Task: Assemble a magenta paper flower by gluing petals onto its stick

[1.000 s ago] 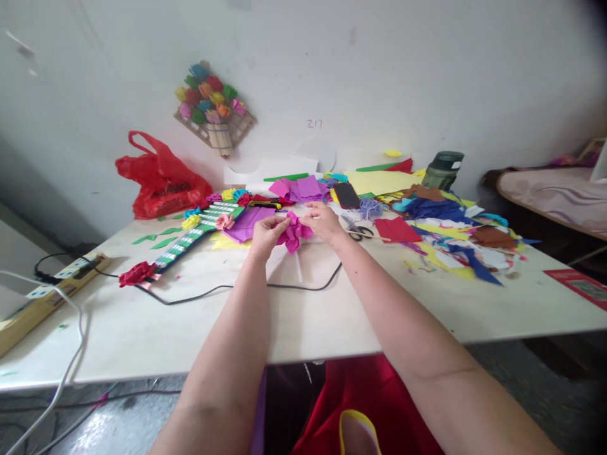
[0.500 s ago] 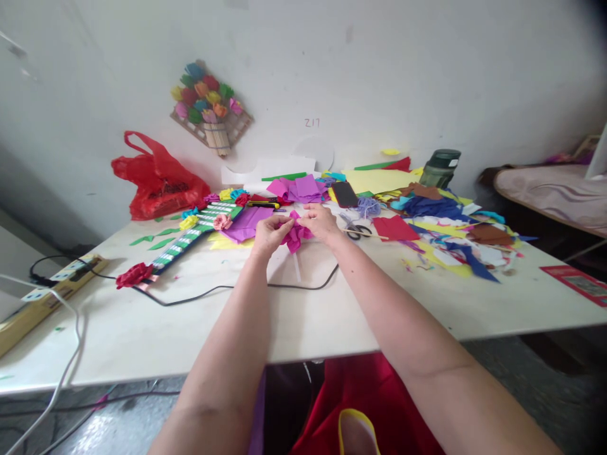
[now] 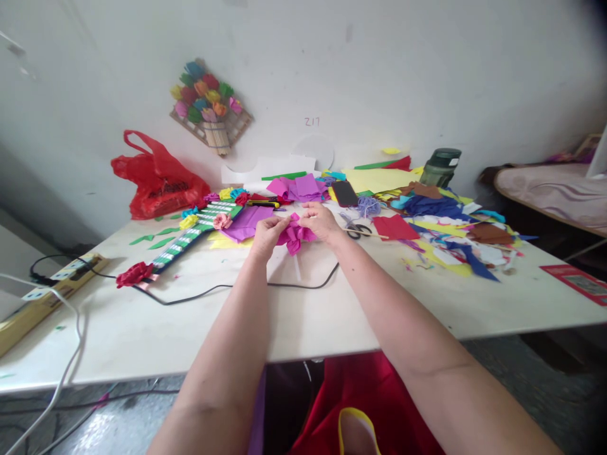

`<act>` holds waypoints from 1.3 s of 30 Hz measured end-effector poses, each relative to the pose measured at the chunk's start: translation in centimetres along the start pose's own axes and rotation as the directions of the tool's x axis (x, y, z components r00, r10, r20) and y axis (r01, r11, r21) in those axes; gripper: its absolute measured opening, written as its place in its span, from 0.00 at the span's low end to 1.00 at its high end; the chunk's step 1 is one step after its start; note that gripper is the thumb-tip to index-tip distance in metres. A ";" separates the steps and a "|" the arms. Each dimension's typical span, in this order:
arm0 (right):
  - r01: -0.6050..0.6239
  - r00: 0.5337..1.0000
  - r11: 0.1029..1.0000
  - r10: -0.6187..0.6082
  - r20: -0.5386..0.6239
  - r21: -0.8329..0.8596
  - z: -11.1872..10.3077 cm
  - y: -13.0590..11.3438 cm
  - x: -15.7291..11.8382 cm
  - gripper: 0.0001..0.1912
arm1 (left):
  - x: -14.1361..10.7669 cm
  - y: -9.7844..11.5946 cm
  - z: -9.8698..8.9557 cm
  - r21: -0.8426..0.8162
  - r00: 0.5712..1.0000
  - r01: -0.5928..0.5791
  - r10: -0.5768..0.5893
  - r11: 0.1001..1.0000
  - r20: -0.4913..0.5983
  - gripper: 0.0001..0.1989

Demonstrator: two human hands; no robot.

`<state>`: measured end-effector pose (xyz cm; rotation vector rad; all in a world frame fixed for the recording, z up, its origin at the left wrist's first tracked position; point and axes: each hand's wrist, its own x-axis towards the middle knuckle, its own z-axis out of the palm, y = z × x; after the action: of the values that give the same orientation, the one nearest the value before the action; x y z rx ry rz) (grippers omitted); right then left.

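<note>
Two hands (image 3: 269, 237) (image 3: 320, 222), grip of both pinched on magenta paper (image 3: 294, 242), cluttered white table (image 3: 303, 325), grey wall (image 3: 379, 76)

Bits and pieces around the table (image 3: 156, 335)
From my feed I see a red plastic bag (image 3: 164, 183) at the far left corner, a power strip (image 3: 47, 300) along the left edge, a dark green bottle (image 3: 441, 169) near the far edge, and a red printed card (image 3: 576, 284) by the right edge.

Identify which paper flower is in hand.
The magenta paper flower, pinched between the left hand and right hand. The others sit on or around the green-and-white striped piece or in the wall hanging.
</note>
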<state>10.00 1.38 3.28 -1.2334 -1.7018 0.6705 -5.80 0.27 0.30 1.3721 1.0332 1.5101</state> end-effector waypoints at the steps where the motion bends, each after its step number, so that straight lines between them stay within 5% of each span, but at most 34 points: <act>1: -0.003 1.000 1.000 0.003 0.002 0.000 0.0 0.0 -0.1 0.02 | 0.0 0.0 0.0 0.004 1.000 0.001 -0.001 1.000 0.009 0.18; 20: 0.009 0.998 0.997 -0.005 0.062 -0.072 -0.6 -0.7 -0.1 0.06 | -0.2 0.3 0.3 -0.063 0.998 0.052 -0.051 0.997 0.021 0.18; 39: 0.183 0.977 0.982 -0.176 0.123 -0.046 -0.9 -0.1 0.3 0.04 | -0.4 0.6 0.2 -0.041 0.997 0.069 -0.067 0.997 0.042 0.18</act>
<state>10.71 1.55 3.86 -1.0801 -1.9168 0.5993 -5.60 -0.31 0.80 1.3194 1.0075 1.4411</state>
